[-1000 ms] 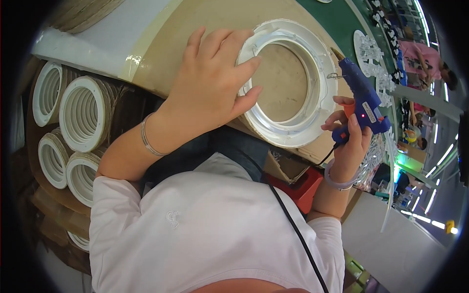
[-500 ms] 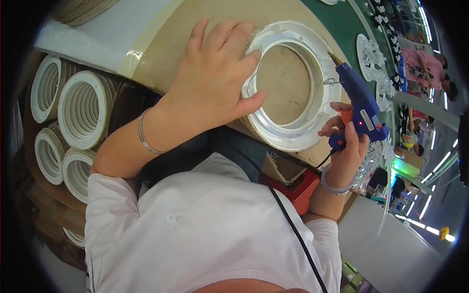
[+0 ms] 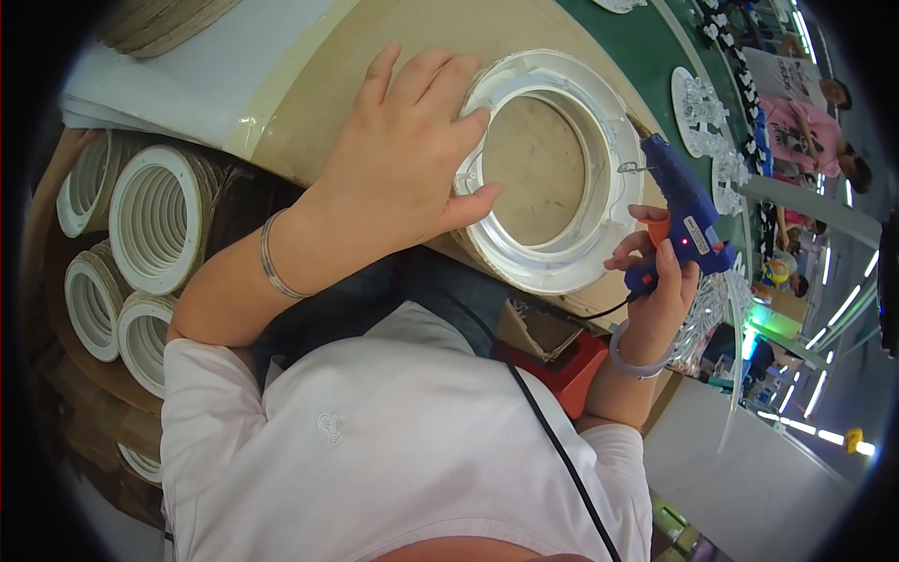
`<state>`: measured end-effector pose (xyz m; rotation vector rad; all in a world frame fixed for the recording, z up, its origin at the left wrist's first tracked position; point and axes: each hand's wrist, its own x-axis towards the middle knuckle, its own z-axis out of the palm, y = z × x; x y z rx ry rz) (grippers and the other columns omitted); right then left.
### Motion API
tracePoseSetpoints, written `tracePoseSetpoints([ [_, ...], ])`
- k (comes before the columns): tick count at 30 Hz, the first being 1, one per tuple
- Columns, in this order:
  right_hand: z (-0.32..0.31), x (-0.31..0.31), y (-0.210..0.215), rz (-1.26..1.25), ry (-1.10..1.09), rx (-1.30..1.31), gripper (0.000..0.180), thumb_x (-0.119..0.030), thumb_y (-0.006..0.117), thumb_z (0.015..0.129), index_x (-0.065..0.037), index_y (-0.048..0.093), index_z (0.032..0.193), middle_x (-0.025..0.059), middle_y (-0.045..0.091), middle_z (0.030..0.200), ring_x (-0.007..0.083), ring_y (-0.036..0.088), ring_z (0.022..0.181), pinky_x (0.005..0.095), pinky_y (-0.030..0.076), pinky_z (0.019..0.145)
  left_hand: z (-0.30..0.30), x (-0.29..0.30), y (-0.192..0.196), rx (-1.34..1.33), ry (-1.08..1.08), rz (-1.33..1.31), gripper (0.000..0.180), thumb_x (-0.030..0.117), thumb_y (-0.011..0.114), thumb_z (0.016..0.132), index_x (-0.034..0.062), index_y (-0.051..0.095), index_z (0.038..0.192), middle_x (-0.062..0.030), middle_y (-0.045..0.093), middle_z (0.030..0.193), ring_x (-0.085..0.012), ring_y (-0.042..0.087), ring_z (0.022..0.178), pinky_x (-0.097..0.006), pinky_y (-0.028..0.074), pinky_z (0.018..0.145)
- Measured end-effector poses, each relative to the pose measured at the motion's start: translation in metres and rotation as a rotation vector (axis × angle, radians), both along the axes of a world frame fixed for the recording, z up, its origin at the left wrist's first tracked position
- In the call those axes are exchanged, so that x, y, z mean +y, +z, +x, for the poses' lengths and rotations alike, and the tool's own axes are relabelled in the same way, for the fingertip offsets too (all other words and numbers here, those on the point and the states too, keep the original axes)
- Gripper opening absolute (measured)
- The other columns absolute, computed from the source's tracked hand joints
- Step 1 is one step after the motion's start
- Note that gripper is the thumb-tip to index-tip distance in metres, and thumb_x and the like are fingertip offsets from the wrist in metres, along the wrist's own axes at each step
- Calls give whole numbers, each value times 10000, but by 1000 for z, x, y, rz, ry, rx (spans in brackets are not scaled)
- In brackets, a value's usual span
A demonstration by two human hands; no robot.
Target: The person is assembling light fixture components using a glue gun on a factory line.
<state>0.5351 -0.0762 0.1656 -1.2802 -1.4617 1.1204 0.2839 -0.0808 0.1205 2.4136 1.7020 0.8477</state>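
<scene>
A white plastic ring (image 3: 562, 269) with a wide round opening lies on the tan board. My left hand (image 3: 412, 140) is at its left side, fingers spread, with thumb and index finger touching the rim. In my right hand (image 3: 660, 281) is a blue hot glue gun (image 3: 684, 192) with an orange trigger and a lit red light. Its nozzle points away from me, near the ring's right rim. A bent wire stand sticks out from the gun toward the ring. The cord runs from the grip's lower end.
Stacks of similar white rings (image 3: 154, 220) stand at the left, where a skin-toned shape (image 3: 73, 155) resembles another person's arm. A green belt (image 3: 613, 42) carries clear plastic pieces (image 3: 698, 108). A cardboard box (image 3: 529, 332) and a red object (image 3: 573, 375) sit below the board. Co-workers (image 3: 801, 131) are far right.
The view has shifted slightly. The glue gun's nozzle now sits a little lower, close to the ring's right rim. An arm-like shape appears by the ring stacks. My left hand's pose is much the same.
</scene>
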Motion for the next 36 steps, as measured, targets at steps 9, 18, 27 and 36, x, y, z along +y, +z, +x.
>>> tracePoseSetpoints([
  [9, -11, 1, 3, -53, 40, -12, 352, -191, 439, 846, 77, 446, 1073, 199, 571, 917, 192, 570, 639, 286, 500, 512, 0, -6, -3, -35, 0, 25, 446, 311, 663, 628, 61, 584, 989, -148, 435, 1147, -304, 381, 1094, -490, 262, 941],
  [18, 17, -8, 6, 44, -225, -183, 280, -188, 438, 864, 39, 508, 1012, 143, 587, 845, 125, 521, 561, 210, 428, 424, 0, -3, 0, -26, -21, 10, 445, 317, 647, 644, 61, 581, 1003, -157, 435, 1142, -319, 384, 1078, -490, 264, 931],
  [27, 23, -9, -4, -46, -257, -195, 241, -198, 461, 863, 12, 520, 965, 117, 599, 803, 92, 499, 548, 196, 412, 410, 1, -5, 3, 5, -29, -9, 460, 323, 633, 673, 69, 557, 1050, -157, 420, 1167, -332, 368, 1093, -496, 250, 942],
  [36, 23, -1, -11, -28, -260, -243, 221, -193, 459, 868, -4, 511, 968, 101, 598, 778, 80, 482, 515, 186, 395, 400, 5, -6, -5, -83, -16, -10, 447, 306, 630, 673, 50, 550, 1032, -181, 437, 1123, -327, 399, 1049, -461, 307, 889],
])
